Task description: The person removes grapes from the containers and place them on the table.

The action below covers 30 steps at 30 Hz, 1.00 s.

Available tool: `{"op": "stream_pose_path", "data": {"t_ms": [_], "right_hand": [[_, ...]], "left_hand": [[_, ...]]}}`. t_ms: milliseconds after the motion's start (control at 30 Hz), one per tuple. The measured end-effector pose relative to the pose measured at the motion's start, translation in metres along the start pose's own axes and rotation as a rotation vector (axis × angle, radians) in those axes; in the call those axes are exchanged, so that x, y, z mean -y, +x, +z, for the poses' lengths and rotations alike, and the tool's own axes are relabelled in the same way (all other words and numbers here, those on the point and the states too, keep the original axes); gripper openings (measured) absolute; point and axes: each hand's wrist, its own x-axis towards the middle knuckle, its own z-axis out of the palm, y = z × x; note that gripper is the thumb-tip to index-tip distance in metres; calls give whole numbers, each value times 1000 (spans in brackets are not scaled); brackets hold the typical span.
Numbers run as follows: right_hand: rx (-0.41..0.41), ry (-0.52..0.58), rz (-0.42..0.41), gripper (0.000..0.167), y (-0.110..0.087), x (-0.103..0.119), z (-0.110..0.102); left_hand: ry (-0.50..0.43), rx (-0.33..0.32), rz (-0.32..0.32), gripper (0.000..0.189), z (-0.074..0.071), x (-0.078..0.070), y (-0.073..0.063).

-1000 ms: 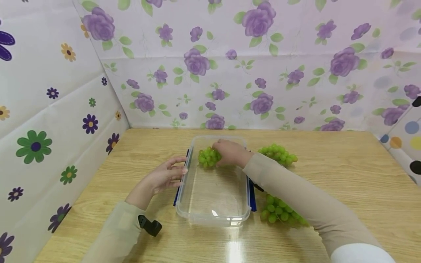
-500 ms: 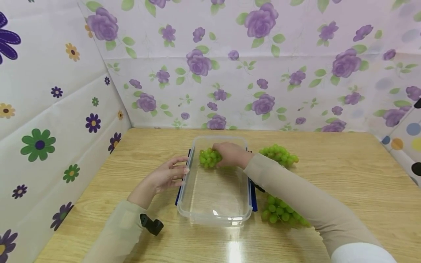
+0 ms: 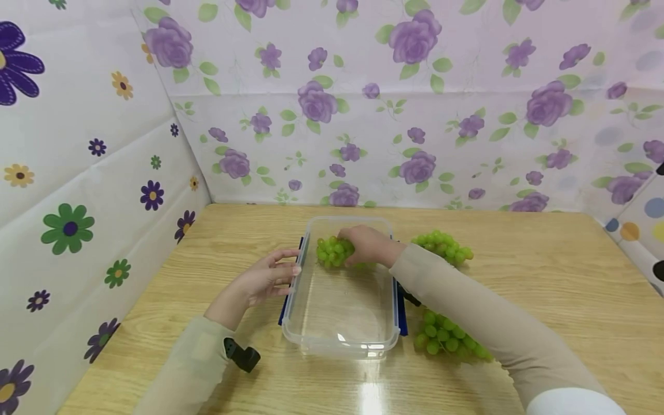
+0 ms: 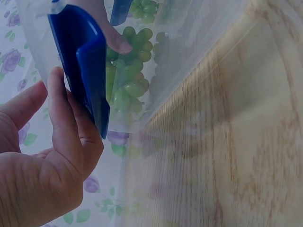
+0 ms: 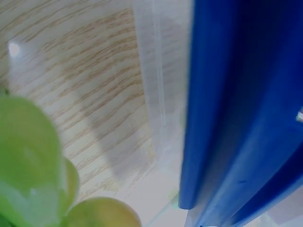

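Observation:
A clear plastic container (image 3: 342, 314) with blue side clips stands on the wooden table. My right hand (image 3: 369, 245) reaches over its right side and grips a bunch of green grapes (image 3: 332, 252) low inside, near the far left part. Whether that bunch rests on the container's floor cannot be told. My left hand (image 3: 261, 282) is at the container's left side, fingers loosely extended. In the left wrist view, its fingertips lie against the blue clip (image 4: 85, 66). Large close grapes (image 5: 28, 161) and a blue clip (image 5: 227, 109) fill the right wrist view; the right hand is hidden there.
Beyond the right forearm lies a bunch of grapes (image 3: 446, 246), partly covered by the sleeve. Another grape bunch (image 3: 443, 334) lies nearer, right of the container. Purple-flowered cloth (image 3: 316, 104) covers the wall behind the table, and flower-printed cloth (image 3: 119, 225) hangs at left.
The head view has shifted slightly, moving the whole scene a little to the right. Both hands and the gripped grapes keep nearly the same places relative to the container.

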Motion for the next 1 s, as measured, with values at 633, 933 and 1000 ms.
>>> {"op": "stream_pose_path", "data": {"t_ms": [633, 933, 1000], "right_hand": [[-8, 38, -36, 51, -10, 3, -7], [-1, 95, -34, 52, -13, 0, -11], [4, 103, -34, 52, -13, -1, -11]], "left_hand": [[1, 6, 2, 62, 0, 1, -2], [-8, 5, 2, 61, 0, 0, -1], [-10, 4, 2, 61, 0, 0, -1]]}}
